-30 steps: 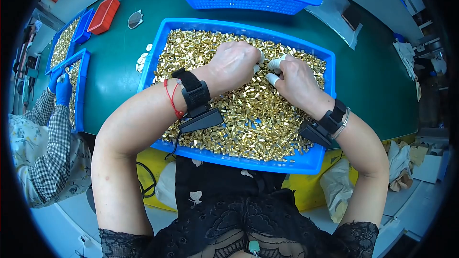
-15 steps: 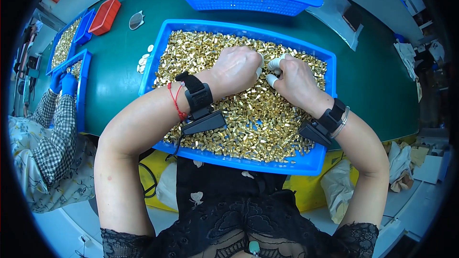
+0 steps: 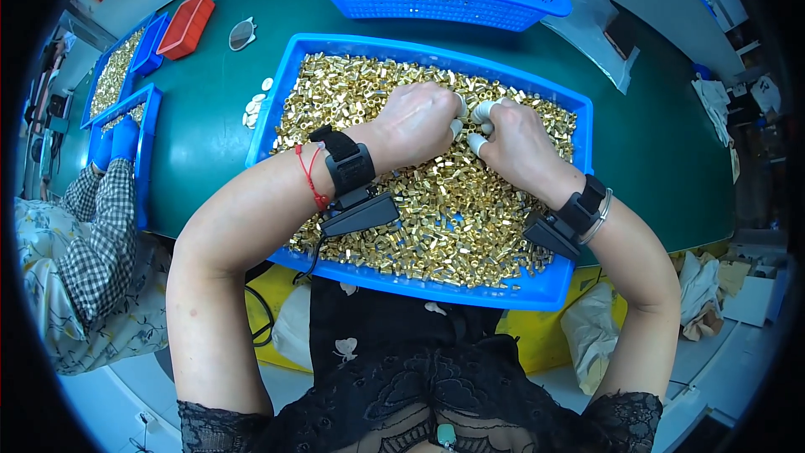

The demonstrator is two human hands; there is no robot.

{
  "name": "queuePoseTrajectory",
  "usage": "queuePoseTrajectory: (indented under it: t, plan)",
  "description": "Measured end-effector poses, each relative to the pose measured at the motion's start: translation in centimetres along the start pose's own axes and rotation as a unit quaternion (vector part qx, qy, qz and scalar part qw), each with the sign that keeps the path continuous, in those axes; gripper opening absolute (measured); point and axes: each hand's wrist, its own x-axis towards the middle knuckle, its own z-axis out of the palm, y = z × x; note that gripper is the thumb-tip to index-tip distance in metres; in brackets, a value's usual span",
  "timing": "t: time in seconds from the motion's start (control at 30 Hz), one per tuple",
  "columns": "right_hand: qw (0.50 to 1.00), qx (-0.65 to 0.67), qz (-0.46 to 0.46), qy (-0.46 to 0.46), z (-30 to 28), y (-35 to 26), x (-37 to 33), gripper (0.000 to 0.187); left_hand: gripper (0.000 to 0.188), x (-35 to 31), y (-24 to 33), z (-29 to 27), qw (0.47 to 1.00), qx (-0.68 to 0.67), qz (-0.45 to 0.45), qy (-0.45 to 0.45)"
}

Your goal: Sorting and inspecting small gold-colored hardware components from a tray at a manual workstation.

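A shallow blue tray [image 3: 402,283] in front of me holds a thick layer of small brass-coloured metal fittings [image 3: 453,243]. Over its far middle part, my left hand [image 3: 419,122] has its fingers curled in, with white covers on the fingertips. Just right of it, my right hand [image 3: 516,138] is bent in a pinch, its thumb and fingers in white covers too. The fingertips of both hands almost meet above the fittings. Whatever lies between them is too small or hidden to make out. Both wrists carry black strapped devices.
Behind the tray stands a blue perforated basket [image 3: 436,7] with more metal pieces. A red bin [image 3: 186,25], a small mirror [image 3: 242,34] and white discs [image 3: 255,107] lie to the left. A co-worker's blue-gloved hands [image 3: 115,143] are at another tray. A plastic bag [image 3: 591,38] lies at the back right.
My hands have barely moved; the right fingers have shifted slightly. The co-worker's gloved hands have changed position over their tray. The whole view has shifted a little.
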Motion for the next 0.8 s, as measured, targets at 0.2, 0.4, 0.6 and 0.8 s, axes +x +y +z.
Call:
queuePoseTrajectory:
  t: [0.2,0.4,0.6,0.8]
  plan:
    - [1.0,0.012,0.021,0.001,-0.02,-0.21,-0.28,0.024,0.011,0.12,-0.12,0.28,1.0,0.01,-0.011,-0.002]
    - [0.998,0.064,0.011,-0.003,-0.15,0.23,-0.18,0.024,0.016,0.17,-0.36,0.47,1.0,0.02,-0.009,-0.007]
    - [1.0,0.018,-0.003,-0.005,0.1,0.24,-0.38,0.027,0.015,0.23,-0.41,0.48,1.0,0.017,-0.004,-0.005]
    - [0.999,0.031,-0.01,0.013,0.48,0.5,-0.52,0.027,0.01,0.12,0.01,0.25,1.0,0.006,-0.013,-0.006]
